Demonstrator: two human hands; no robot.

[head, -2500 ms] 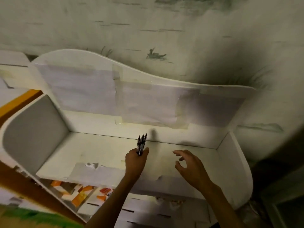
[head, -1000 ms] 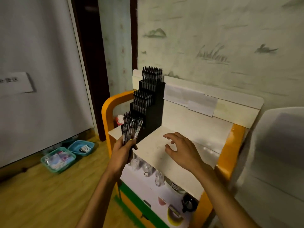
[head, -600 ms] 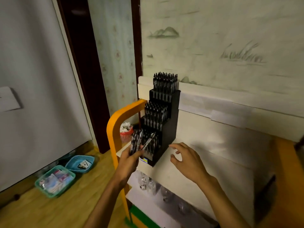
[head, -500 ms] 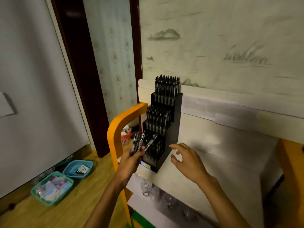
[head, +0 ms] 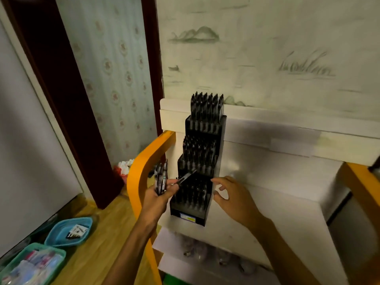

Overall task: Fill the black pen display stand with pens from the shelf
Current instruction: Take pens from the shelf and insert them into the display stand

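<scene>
one pen [head: 186, 177] now tilted out | left hand [head: 158, 197] grips bundle [head: 160, 177] | label unreadable

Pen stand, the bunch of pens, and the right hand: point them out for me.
pen stand [head: 222, 140]: head view, bare right side wall.
bunch of pens [head: 161, 175]: head view, upright barrels above the left hand.
right hand [head: 234, 196]: head view, back of hand.

Your left hand [head: 159, 194] is raised on an outstretched bare forearm, fingers curled around a bunch of dark slim pens [head: 161, 177]. Your right hand [head: 230, 195] hovers to its right, fingers loosely spread and bent, holding nothing.
</scene>
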